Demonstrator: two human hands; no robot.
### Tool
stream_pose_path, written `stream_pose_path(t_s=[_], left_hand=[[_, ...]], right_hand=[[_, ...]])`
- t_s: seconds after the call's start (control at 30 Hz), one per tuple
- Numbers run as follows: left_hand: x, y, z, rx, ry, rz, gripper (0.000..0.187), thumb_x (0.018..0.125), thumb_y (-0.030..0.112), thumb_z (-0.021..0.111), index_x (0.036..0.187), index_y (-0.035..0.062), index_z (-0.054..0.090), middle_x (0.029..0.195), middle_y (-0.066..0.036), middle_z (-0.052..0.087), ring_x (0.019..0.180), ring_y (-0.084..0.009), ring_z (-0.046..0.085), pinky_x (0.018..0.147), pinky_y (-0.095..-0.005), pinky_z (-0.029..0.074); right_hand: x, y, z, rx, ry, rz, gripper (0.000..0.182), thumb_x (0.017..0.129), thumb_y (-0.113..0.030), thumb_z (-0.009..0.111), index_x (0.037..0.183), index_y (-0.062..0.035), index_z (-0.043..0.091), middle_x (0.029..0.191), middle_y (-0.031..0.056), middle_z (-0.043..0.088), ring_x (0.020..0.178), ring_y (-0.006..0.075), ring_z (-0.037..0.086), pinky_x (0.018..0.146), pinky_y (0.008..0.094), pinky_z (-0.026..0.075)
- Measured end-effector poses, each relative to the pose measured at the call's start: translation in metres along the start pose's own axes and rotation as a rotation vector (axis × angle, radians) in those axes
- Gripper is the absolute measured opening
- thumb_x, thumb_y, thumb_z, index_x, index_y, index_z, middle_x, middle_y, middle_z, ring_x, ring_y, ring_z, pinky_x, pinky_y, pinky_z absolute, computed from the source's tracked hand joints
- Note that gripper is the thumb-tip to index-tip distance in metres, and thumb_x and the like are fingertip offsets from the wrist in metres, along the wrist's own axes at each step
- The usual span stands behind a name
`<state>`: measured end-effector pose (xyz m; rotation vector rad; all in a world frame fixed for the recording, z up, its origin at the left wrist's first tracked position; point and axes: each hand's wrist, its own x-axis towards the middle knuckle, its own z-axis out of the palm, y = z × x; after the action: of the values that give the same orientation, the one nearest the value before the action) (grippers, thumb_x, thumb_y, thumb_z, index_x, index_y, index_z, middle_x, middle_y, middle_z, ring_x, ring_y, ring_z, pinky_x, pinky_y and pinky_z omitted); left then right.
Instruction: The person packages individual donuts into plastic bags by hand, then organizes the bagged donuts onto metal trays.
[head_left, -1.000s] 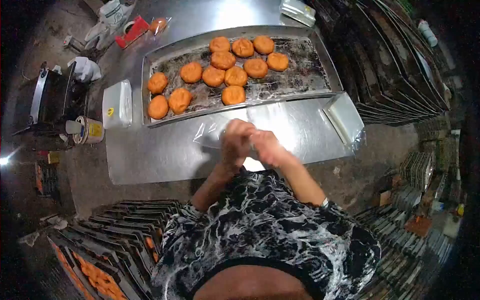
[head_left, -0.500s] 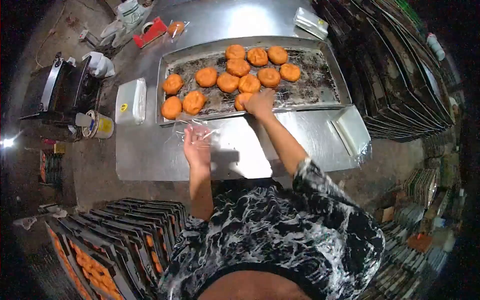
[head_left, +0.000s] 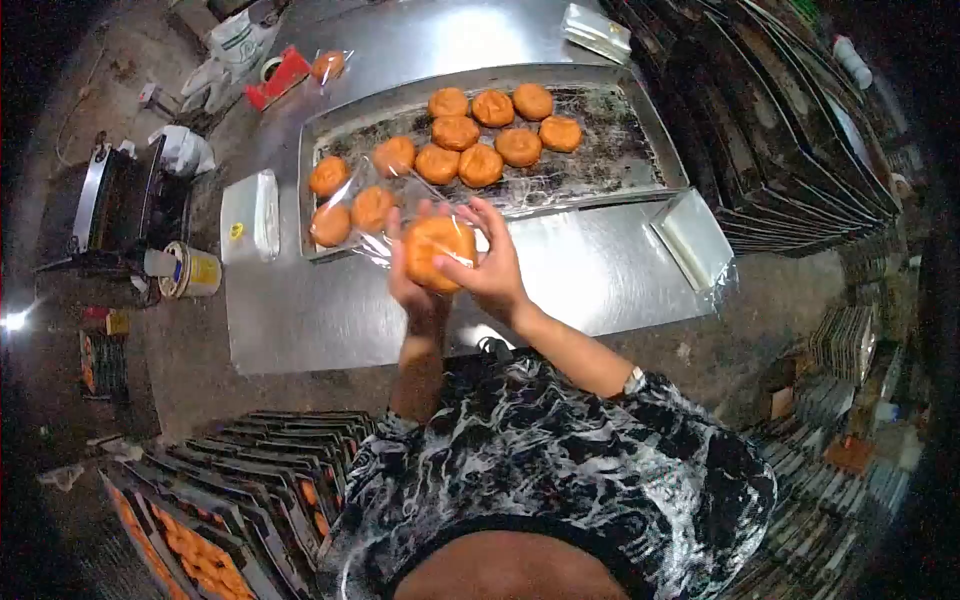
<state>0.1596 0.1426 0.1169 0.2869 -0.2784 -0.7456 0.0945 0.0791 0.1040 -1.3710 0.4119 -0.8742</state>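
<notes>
Far left: a pale plastic bucket with a yellow label stands beside the desk, whose top is smooth, shiny sheet metal. On the desk's left part lies a flat stack of clear plastic sleeves, edges glossy. Behind it, a red tape dispenser and, just beside that, a wrapped bun in clear film.

Center: a shallow rectangular metal tray, its floor dark and mottled with pale scuffs. Twelve round buns sit in it, three toward the left end, the rest loosely grouped around the middle; several touch. Surfaces orange-brown, slightly glossy, tops creased or dimpled.

In front of the tray, above the desk's near part, is the held bun: rounded, orange, smooth with a light sheen. Thin transparent film with bright wrinkles spreads up and left from it, overlapping the tray's front-left part in view.

Left hand: closed around the bun's left side and back, fingers pointing up, forearm nearly upright in view. Right hand: gripping the same bun from the right, thumb across its front, fingers curved up behind; forearm slants down to the right, pale wristband at the wrist.

Right: another clear sleeve stack, tilted against the tray's corner.
</notes>
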Motion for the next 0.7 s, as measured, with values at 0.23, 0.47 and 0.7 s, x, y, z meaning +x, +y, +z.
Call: stream_pose_path(t_s=[0.23, 0.47, 0.7], left_hand=[[-0.018, -0.051, -0.008, 0.511, 0.129, -0.265, 0.046, 0.09, 0.032, 0.034, 0.122, 0.0007, 0.03, 0.119, -0.011, 0.04, 0.107, -0.0203, 0.044, 0.086, -0.0338, 0.04], [-0.048, -0.121, -0.091, 1.83, -0.807, -0.003, 0.034, 0.059, 0.023, 0.069, 0.083, 0.0032, 0.056, 0.079, -0.013, 0.053, 0.079, -0.0271, 0.053, 0.071, -0.0341, 0.043], [-0.017, -0.107, -0.148, 1.819, -1.098, -0.216, 0.01, 0.074, 0.01, 0.058, 0.081, 0.0027, 0.059, 0.083, -0.008, 0.058, 0.078, -0.0184, 0.056, 0.067, -0.0305, 0.044]], right_hand=[[0.021, -0.013, -0.044, -0.525, -0.137, -0.086, 0.034, 0.08, -0.012, 0.054, 0.113, -0.0021, 0.049, 0.096, 0.0151, 0.058, 0.082, 0.018, 0.057, 0.074, 0.0283, 0.045], [0.154, -0.071, -0.024, -1.052, -0.047, -0.56, 0.028, 0.076, -0.014, 0.055, 0.103, -0.0055, 0.054, 0.097, 0.0165, 0.057, 0.082, 0.0304, 0.056, 0.071, 0.0352, 0.046], [-0.06, 0.02, -0.112, -0.58, -0.447, 0.295, 0.022, 0.08, -0.014, 0.052, 0.1, -0.0044, 0.056, 0.082, 0.0107, 0.061, 0.077, 0.0231, 0.059, 0.068, 0.0315, 0.045]])
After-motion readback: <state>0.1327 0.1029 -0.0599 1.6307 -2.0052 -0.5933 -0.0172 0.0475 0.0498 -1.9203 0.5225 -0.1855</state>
